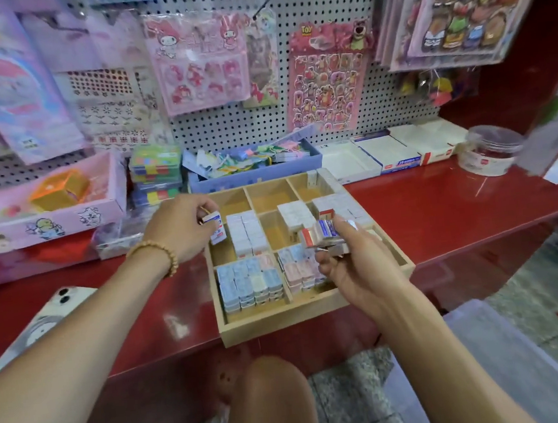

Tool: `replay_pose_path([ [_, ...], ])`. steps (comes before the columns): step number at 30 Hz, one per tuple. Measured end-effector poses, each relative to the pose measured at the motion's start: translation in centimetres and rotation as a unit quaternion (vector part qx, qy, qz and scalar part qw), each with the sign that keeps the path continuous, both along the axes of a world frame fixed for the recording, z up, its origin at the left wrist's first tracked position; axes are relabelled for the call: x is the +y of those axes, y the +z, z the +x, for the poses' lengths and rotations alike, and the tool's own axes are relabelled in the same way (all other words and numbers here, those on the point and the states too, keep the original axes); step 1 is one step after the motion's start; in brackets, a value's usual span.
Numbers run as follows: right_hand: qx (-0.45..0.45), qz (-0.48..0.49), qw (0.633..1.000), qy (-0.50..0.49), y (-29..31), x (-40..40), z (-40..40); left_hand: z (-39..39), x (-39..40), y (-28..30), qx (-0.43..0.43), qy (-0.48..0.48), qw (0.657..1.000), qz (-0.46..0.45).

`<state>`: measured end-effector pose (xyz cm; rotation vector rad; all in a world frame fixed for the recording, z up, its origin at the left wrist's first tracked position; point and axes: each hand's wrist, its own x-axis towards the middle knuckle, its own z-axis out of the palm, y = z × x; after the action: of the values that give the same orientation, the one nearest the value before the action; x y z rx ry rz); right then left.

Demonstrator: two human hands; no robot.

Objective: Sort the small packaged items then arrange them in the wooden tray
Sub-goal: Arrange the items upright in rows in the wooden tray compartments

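1. Wooden tray [278, 320] lies on the red desk [443, 214], reaching from under the left hand [183, 230] to under the right hand [355, 265]; only the head view is given.
2. Left hand pinches one white packet [217, 230] between thumb and fingertips, over the tray's left middle compartment, just left of a white stack [248, 231].
3. Right hand, fingers curled, grips a small bundle [325, 235] of red-and-blue printed packets, held above the tray's right side.
4. Below the left hand a near compartment is packed with blue packets [249, 285]; beside the right hand sit pink ones [299, 269]. Beyond the right hand, more white blocks [295, 214] fill middle compartments, and the far row looks bare.
5. Judged step: placing, with the single packet about to go in next to the white stack.
6. Next move likely calls for setting it upright and flush against the stack, then taking another from the bundle without loosening the rest.
7. Left of the left arm lies a phone [46, 322].
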<state>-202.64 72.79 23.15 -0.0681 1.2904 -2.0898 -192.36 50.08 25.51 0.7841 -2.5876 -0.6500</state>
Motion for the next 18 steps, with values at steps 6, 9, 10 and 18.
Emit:
replay_pose_path([
  [6, -0.02, 0.009, 1.0, 0.018, -0.2, -1.4, -0.8, -2.9, -1.7, -1.8, -0.074, -0.001, 0.995, -0.063],
  [9, -0.018, 0.016, 0.999, 0.023, -0.1, -1.6, -0.9, -3.4, -2.4, -2.7, -0.088, -0.005, 0.994, -0.07],
  [10, -0.015, 0.019, 0.999, 0.026, -0.1, -1.7, -1.0, -3.4, -2.6, -3.0, -0.084, -0.006, 0.994, -0.068],
  [18, -0.012, -0.015, 0.999, 0.04, 0.4, -2.4, -0.8, -3.6, -3.3, -4.4, -0.088, -0.017, 0.991, -0.098],
])
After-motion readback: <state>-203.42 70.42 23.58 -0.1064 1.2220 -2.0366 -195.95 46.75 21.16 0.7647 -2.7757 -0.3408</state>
